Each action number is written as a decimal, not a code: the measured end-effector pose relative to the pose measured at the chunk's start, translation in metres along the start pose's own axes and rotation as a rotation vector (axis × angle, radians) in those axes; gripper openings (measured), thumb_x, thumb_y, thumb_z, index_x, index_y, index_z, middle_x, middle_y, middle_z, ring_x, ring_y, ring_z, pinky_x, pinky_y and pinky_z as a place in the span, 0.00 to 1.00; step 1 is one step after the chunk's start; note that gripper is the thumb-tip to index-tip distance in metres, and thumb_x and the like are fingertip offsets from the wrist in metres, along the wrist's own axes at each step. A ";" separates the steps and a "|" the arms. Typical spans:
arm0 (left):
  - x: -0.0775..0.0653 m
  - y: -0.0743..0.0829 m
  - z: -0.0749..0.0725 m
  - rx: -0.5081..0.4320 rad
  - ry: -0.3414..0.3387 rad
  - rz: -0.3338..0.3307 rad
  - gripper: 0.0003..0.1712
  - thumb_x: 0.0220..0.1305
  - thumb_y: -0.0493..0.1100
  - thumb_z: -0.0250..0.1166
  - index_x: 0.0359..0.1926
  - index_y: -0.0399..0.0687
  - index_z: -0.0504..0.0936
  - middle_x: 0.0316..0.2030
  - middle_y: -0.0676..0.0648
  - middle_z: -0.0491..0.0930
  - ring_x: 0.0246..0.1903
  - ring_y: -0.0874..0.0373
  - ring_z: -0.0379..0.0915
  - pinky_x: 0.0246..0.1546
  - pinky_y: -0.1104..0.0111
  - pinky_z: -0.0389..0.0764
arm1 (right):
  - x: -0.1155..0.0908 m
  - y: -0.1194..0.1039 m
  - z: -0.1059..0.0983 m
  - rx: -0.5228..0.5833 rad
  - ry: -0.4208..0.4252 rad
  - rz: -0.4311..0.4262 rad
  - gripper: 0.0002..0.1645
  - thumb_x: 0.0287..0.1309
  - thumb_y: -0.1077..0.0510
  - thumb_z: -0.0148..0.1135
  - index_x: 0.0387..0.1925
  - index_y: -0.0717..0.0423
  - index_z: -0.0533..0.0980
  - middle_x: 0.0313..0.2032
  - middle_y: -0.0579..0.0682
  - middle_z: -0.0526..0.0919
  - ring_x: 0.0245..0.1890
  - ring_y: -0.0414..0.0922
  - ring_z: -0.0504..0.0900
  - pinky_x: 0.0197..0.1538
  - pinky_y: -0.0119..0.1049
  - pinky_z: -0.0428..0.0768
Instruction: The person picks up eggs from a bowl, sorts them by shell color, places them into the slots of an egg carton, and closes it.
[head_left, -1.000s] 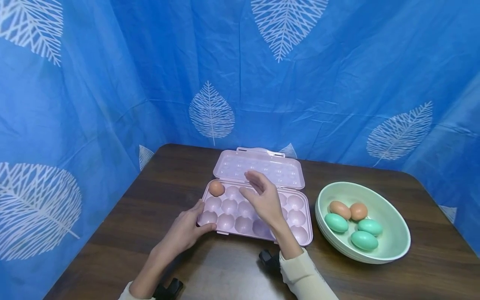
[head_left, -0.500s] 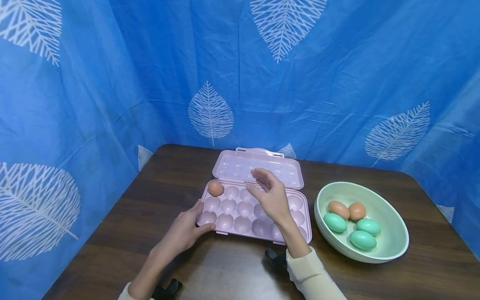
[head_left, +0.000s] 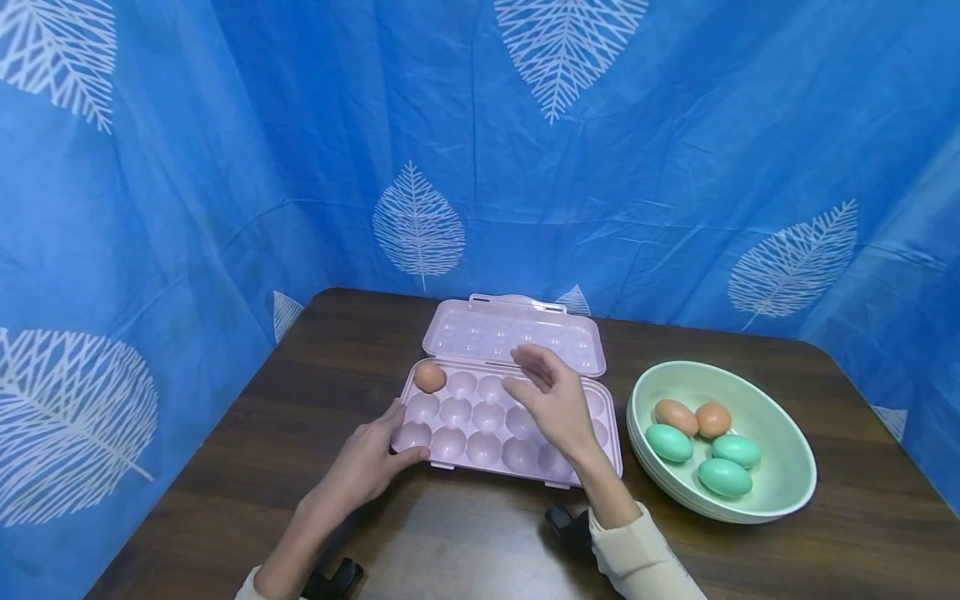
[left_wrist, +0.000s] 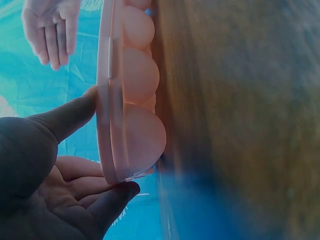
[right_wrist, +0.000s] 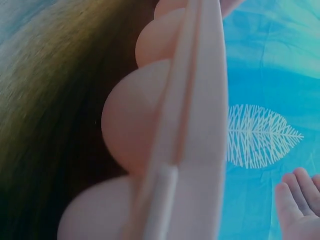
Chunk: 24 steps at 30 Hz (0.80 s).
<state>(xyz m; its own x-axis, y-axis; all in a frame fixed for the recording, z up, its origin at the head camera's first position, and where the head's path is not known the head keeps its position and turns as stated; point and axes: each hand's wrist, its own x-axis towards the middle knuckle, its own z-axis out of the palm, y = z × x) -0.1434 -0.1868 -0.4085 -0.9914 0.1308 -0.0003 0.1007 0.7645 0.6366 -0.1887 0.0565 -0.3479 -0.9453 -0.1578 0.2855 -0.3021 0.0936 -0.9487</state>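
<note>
A pink plastic egg tray (head_left: pixel 456 412) lies on the table with its lid (head_left: pixel 517 333) folded back. One brown egg (head_left: pixel 430 377) sits in its far-left cup. My left hand (head_left: pixel 372 454) holds the tray's near-left corner; in the left wrist view the thumb (left_wrist: pixel 75 112) presses on the rim while the fingers touch its end and underside. Above the tray's right half hovers my right hand (head_left: pixel 558 408), holding nothing, its fingers loosely bent. The right wrist view shows part of that hand (right_wrist: pixel 302 210) past the tray's side wall (right_wrist: pixel 200 125).
To the right stands a pale green bowl (head_left: pixel 783 450), seemingly stacked on others. Inside are two brown eggs (head_left: pixel 675 416) and several green eggs (head_left: pixel 725 477). The dark wooden table (head_left: pixel 300 392) meets a blue curtain (head_left: pixel 315 125) with white leaf prints at its back and left.
My right hand has moved to the right above the tray, away from the brown egg's end. The left hand still holds the corner.
</note>
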 end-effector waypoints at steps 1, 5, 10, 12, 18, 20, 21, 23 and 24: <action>0.000 0.000 0.000 0.000 0.000 0.004 0.47 0.52 0.51 0.68 0.65 0.31 0.58 0.64 0.32 0.54 0.62 0.43 0.55 0.58 0.53 0.60 | -0.001 -0.001 -0.001 -0.003 0.001 0.000 0.26 0.50 0.70 0.63 0.52 0.73 0.68 0.49 0.65 0.75 0.54 0.55 0.72 0.59 0.41 0.66; 0.000 0.000 -0.001 0.002 -0.001 0.000 0.47 0.52 0.52 0.68 0.65 0.31 0.57 0.65 0.33 0.54 0.62 0.43 0.54 0.58 0.53 0.59 | -0.003 -0.006 -0.006 -0.035 0.008 -0.006 0.24 0.50 0.70 0.63 0.50 0.72 0.70 0.48 0.65 0.76 0.53 0.56 0.73 0.58 0.41 0.67; 0.000 0.000 -0.002 0.010 -0.010 -0.013 0.48 0.52 0.53 0.68 0.65 0.32 0.57 0.65 0.34 0.53 0.63 0.43 0.53 0.59 0.53 0.59 | -0.005 -0.012 -0.009 -0.076 0.015 0.002 0.23 0.50 0.70 0.63 0.49 0.71 0.71 0.47 0.65 0.76 0.52 0.55 0.74 0.57 0.41 0.68; 0.001 -0.001 -0.002 0.012 -0.011 -0.016 0.48 0.52 0.53 0.68 0.65 0.32 0.57 0.65 0.34 0.53 0.63 0.43 0.53 0.59 0.53 0.59 | -0.007 -0.014 -0.011 -0.089 0.021 0.009 0.23 0.50 0.70 0.63 0.49 0.72 0.71 0.47 0.64 0.77 0.52 0.55 0.74 0.57 0.42 0.69; 0.001 0.000 -0.001 0.011 -0.012 -0.023 0.49 0.52 0.54 0.68 0.65 0.33 0.57 0.65 0.34 0.53 0.62 0.43 0.53 0.58 0.53 0.59 | -0.009 -0.016 -0.020 -0.113 0.043 0.008 0.22 0.50 0.71 0.62 0.49 0.72 0.71 0.46 0.63 0.77 0.52 0.55 0.74 0.57 0.42 0.69; 0.002 0.000 0.000 0.012 -0.015 -0.027 0.49 0.51 0.55 0.68 0.66 0.33 0.57 0.65 0.34 0.53 0.63 0.43 0.53 0.58 0.53 0.59 | -0.010 -0.016 -0.023 -0.133 0.049 0.003 0.21 0.50 0.71 0.62 0.48 0.72 0.71 0.46 0.63 0.77 0.51 0.55 0.74 0.57 0.42 0.69; 0.002 0.000 0.000 0.013 -0.017 -0.027 0.49 0.51 0.54 0.68 0.66 0.33 0.57 0.65 0.34 0.53 0.63 0.43 0.53 0.58 0.53 0.60 | -0.010 -0.017 -0.025 -0.131 0.053 0.002 0.21 0.50 0.71 0.62 0.48 0.72 0.71 0.46 0.63 0.77 0.51 0.55 0.74 0.57 0.42 0.69; 0.002 0.000 0.000 0.014 -0.019 -0.028 0.49 0.51 0.55 0.68 0.66 0.33 0.57 0.65 0.34 0.53 0.63 0.43 0.54 0.58 0.53 0.60 | -0.011 -0.016 -0.028 -0.128 0.063 -0.001 0.21 0.50 0.71 0.62 0.48 0.73 0.71 0.46 0.63 0.77 0.51 0.56 0.74 0.57 0.43 0.69; 0.002 0.001 0.000 0.015 -0.019 -0.028 0.49 0.51 0.55 0.68 0.66 0.33 0.57 0.65 0.34 0.53 0.62 0.43 0.54 0.58 0.53 0.60 | -0.011 -0.016 -0.030 -0.123 0.067 -0.005 0.21 0.50 0.71 0.62 0.48 0.73 0.71 0.46 0.64 0.77 0.52 0.56 0.74 0.57 0.43 0.68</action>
<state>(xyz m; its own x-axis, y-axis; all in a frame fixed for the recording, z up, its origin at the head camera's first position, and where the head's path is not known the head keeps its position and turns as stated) -0.1456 -0.1859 -0.4082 -0.9921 0.1213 -0.0330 0.0743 0.7774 0.6245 -0.1771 0.0858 -0.3322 -0.9486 -0.0925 0.3028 -0.3159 0.2136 -0.9244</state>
